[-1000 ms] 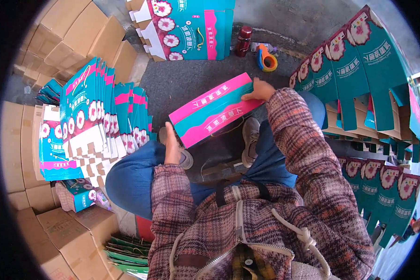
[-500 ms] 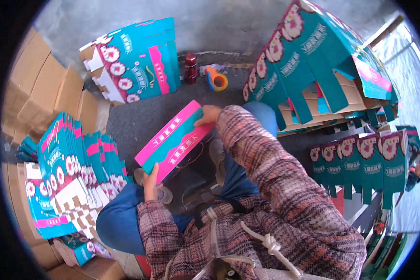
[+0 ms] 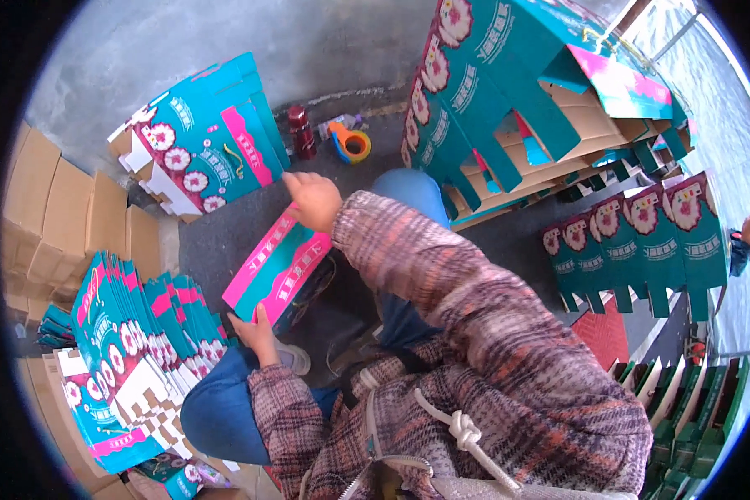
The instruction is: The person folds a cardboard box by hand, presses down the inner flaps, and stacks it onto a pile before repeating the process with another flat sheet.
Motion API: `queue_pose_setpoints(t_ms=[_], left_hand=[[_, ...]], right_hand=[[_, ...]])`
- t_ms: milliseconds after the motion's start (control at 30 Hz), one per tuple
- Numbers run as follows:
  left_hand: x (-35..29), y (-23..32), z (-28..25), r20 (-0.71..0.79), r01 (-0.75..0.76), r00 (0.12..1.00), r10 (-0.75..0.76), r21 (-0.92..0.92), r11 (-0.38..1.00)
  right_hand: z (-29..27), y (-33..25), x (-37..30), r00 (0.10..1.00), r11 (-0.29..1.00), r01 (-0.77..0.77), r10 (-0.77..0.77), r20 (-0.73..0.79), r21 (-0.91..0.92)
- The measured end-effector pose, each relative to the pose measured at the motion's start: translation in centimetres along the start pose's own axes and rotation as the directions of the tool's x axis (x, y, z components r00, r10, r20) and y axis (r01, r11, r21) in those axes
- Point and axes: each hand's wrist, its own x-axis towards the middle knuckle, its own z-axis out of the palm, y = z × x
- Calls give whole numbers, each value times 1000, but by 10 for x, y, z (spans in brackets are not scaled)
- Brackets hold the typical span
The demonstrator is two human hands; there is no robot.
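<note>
At far left, plain brown cardboard cartons (image 3: pixel 67 212) line the edge beside one fanned stack of flat teal printed box blanks (image 3: pixel 142 325). The left hand (image 3: pixel 261 333) grips the near end of a single glossy pink-and-teal box (image 3: pixel 277 267), held over the lap; the right hand (image 3: pixel 312 200) curls its fingers over the far end. Behind stand one dark red bottle (image 3: pixel 301 132) and one orange tape dispenser (image 3: pixel 352 143). Right, folded teal boxes (image 3: pixel 508 100) pile up.
</note>
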Motion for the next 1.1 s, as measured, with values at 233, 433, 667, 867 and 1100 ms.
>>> queue_pose_setpoints(t_ms=[233,433,667,867,1100], left_hand=[[-16,90,-36,71,-378,915,398,502,778],[-23,110,-18,71,-343,918,391,639,689],[-34,116,1,154,-459,874,460,569,682],[-22,86,22,249,-489,871,423,500,714],[23,-28,12,362,-465,873,326,417,781]], right_hand=[[-194,-151,-96,470,389,882,-711,-523,265],[-251,-147,-128,430,215,896,-637,-640,389],[-260,-127,-136,450,461,864,-521,-725,206],[-250,-128,-143,472,435,842,-307,-826,319],[-249,-22,-188,857,753,506,-382,-347,421]])
